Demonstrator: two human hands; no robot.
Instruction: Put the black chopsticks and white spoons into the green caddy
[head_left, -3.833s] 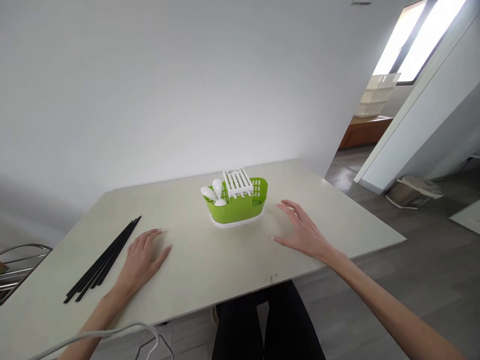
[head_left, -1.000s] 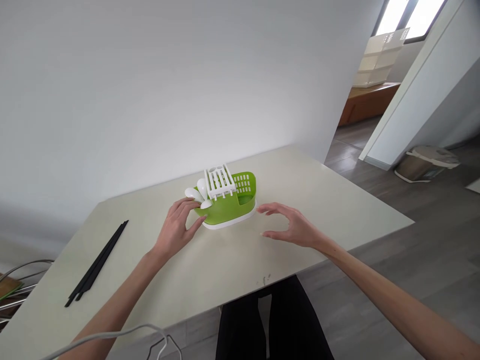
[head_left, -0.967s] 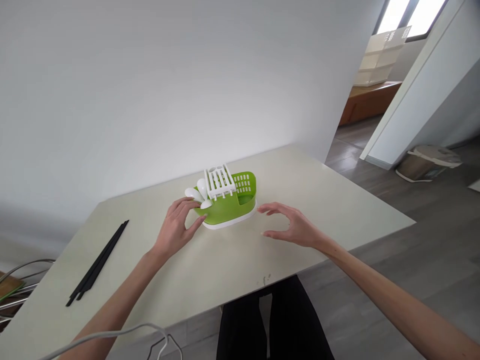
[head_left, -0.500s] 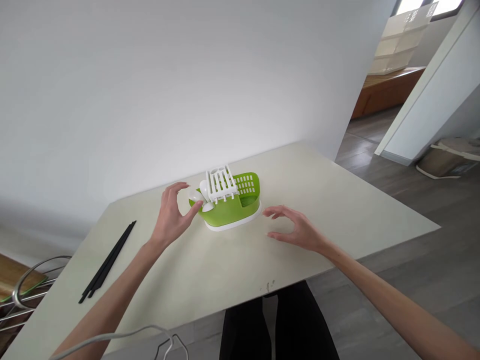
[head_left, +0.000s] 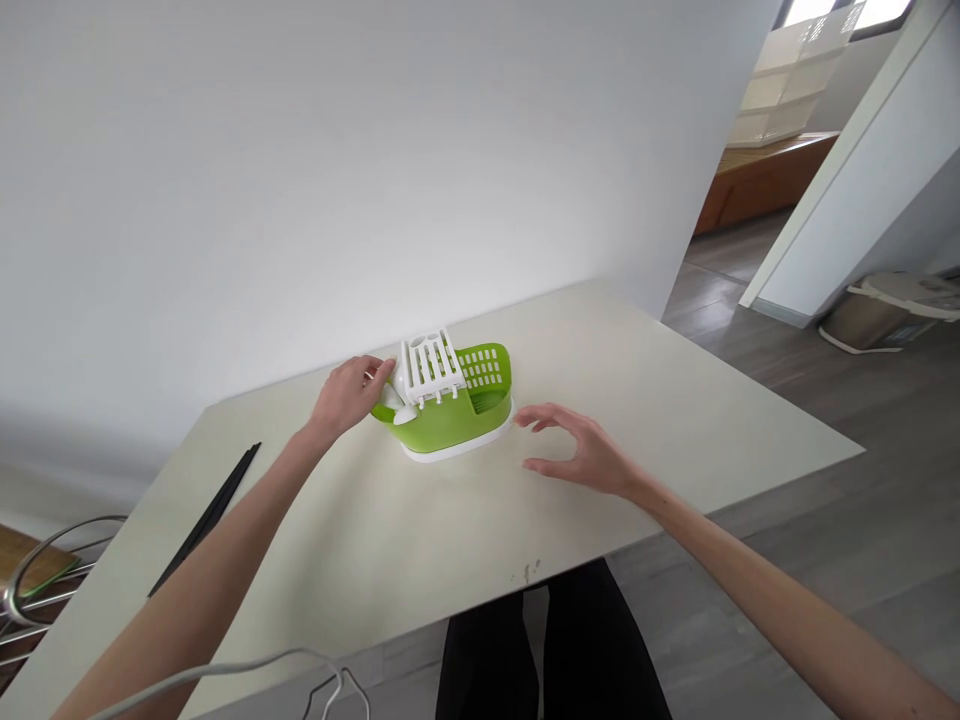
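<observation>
A green draining caddy with a white base stands on the pale table. It has a white slotted rack over its middle. Several white spoons stick up from its left end, bowls uppermost. My left hand is at that end, thumb and fingers closed in a pinch on one white spoon, which the hand partly hides. To the right of the caddy, my right hand hovers low over the table. Its fingers are curved and apart, holding nothing, with the fingertips close to the white base.
Black chopsticks lie on the table's left side, partly behind my left forearm. A pale cable crosses the lower left. Left of the table is a metal rack. A white wall runs behind the table.
My left hand has moved in towards the caddy and closed its fingers on a white spoon. My right hand stays open beside the caddy. The whole view has shifted slightly.
</observation>
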